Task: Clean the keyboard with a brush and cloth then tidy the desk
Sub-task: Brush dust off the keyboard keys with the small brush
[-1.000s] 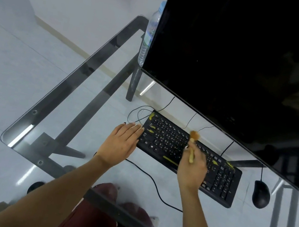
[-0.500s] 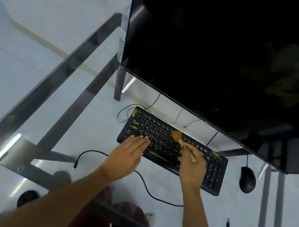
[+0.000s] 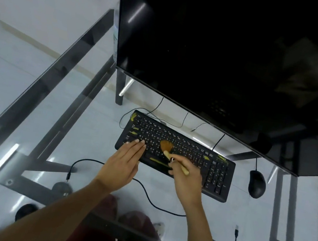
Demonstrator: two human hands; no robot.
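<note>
A black keyboard (image 3: 191,147) with yellow markings lies on the glass desk (image 3: 55,102) below the monitor. My right hand (image 3: 186,178) grips a small wooden brush (image 3: 167,148), whose orange bristles touch the keys left of the keyboard's middle. My left hand (image 3: 125,163) lies flat, fingers straight, with its fingertips resting on the keyboard's lower left corner. No cloth is in view.
A large dark monitor (image 3: 228,58) overhangs the keyboard's far side. A black mouse (image 3: 256,184) sits to the right. A loose black cable (image 3: 150,199) curls in front of the keyboard, another cable end (image 3: 236,232) lies at right. My knees show through the glass.
The brush has swept leftward across the keys. My left hand has shifted from the glass beside the keyboard onto its lower left corner. The camera has turned left.
</note>
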